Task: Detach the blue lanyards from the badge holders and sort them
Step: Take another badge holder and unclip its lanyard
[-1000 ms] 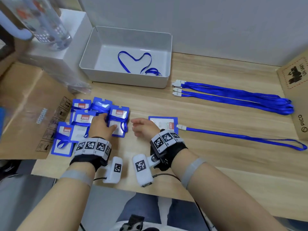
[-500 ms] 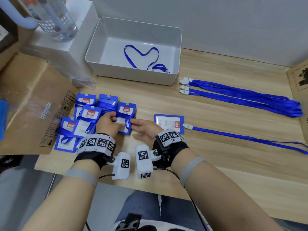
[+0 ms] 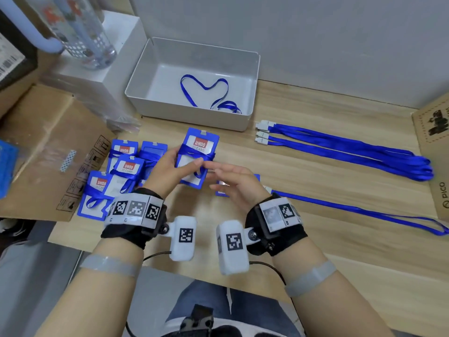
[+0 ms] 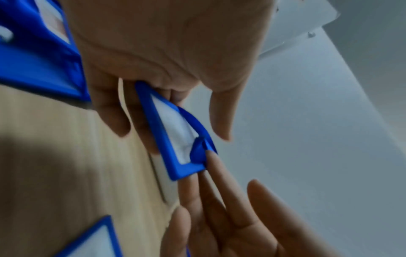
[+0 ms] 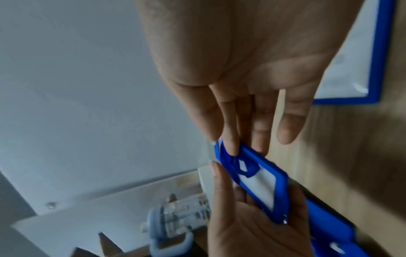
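My left hand (image 3: pixel 179 166) holds a blue badge holder (image 3: pixel 198 156) up off the table, thumb on its front and fingers behind it. A blue lanyard (image 3: pixel 194 153) is wrapped around the holder. My right hand (image 3: pixel 218 170) reaches over with straight fingers, and one fingertip (image 4: pixel 211 156) touches the lanyard's knot (image 4: pixel 197 147) at the holder's edge. The right wrist view shows the same holder (image 5: pixel 259 180) and the wrapped loop (image 5: pixel 243 167). Several wrapped holders (image 3: pixel 124 166) lie at the left. Detached lanyards (image 3: pixel 340 147) lie at the right.
A grey bin (image 3: pixel 192 117) behind holds one lanyard (image 3: pixel 204 91). Another holder (image 3: pixel 222 190) lies under my right hand, its lanyard (image 3: pixel 352 210) stretching right. Cardboard boxes (image 3: pixel 43 147) (image 3: pixel 435 142) flank the wooden table (image 3: pixel 315 239). A clear bottle (image 3: pixel 82 32) stands back left.
My left hand has picked one wrapped holder out of the pile and raised it. My right hand has come off the table and reached over to its lanyard.
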The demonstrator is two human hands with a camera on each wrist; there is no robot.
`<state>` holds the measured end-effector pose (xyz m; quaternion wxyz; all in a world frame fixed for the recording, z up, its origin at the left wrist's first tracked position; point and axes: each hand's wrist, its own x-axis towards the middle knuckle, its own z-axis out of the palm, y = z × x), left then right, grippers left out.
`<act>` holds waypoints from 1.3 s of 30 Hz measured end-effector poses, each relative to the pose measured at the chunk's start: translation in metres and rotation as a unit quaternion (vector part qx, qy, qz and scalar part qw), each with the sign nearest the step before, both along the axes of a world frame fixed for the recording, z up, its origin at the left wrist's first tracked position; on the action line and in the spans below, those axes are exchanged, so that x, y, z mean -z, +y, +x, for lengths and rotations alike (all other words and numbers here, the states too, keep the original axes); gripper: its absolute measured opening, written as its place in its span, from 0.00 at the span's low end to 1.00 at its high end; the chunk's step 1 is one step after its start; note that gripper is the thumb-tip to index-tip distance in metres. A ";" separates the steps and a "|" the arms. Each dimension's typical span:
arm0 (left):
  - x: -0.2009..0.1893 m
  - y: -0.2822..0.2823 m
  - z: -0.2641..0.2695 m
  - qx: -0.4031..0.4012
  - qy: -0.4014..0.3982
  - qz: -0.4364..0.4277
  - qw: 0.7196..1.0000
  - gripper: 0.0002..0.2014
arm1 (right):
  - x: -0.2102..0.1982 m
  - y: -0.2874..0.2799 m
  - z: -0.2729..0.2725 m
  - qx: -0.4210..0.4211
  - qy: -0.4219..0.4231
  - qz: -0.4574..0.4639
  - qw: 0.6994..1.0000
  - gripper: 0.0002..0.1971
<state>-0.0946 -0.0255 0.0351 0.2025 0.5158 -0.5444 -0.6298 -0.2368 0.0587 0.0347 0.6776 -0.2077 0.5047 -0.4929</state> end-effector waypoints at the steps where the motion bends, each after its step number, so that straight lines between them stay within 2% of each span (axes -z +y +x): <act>1: -0.005 0.002 -0.007 0.020 0.005 -0.006 1.000 0.29 | -0.007 0.005 -0.008 0.005 0.010 -0.015 1.000 0.15; 3: -0.013 0.006 -0.021 0.048 0.007 -0.014 0.999 0.36 | -0.022 0.013 -0.023 0.020 0.029 -0.028 0.999 0.12; 7: -0.021 0.016 -0.053 0.085 0.022 -0.024 0.996 0.23 | -0.044 0.025 -0.051 0.050 0.155 -0.044 0.986 0.11; 11: -0.026 0.030 -0.083 0.048 0.016 -0.070 0.996 0.21 | -0.048 0.035 -0.066 0.047 0.322 -0.063 0.944 0.15; 13: -0.029 0.038 -0.095 0.027 0.002 -0.103 0.994 0.14 | -0.048 0.041 -0.073 0.054 0.369 -0.068 0.925 0.16; 16: -0.033 0.048 -0.110 0.027 -0.021 -0.151 0.988 0.11 | -0.049 0.049 -0.087 0.070 0.401 -0.063 0.911 0.17; 22: -0.030 0.056 -0.129 0.052 -0.079 -0.205 0.974 0.10 | -0.046 0.063 -0.109 0.104 0.353 -0.084 0.926 0.16; 26: -0.028 0.063 -0.135 0.071 -0.017 -0.160 0.984 0.19 | -0.046 0.066 -0.117 0.163 0.239 -0.122 0.949 0.14; 29: -0.029 0.064 -0.139 0.073 0.021 -0.135 0.988 0.16 | -0.046 0.067 -0.114 0.184 0.195 -0.141 0.953 0.07; 33: -0.038 0.065 -0.137 0.081 0.055 -0.111 0.989 0.06 | -0.052 0.064 -0.110 0.249 0.145 -0.144 0.947 0.05; 36: -0.045 0.064 -0.126 0.128 0.052 -0.105 0.985 0.09 | -0.069 0.060 -0.112 0.331 0.075 -0.143 0.930 0.07; 39: -0.048 0.056 -0.106 0.175 -0.015 -0.143 0.974 0.11 | -0.092 0.058 -0.116 0.359 0.034 -0.198 0.911 0.08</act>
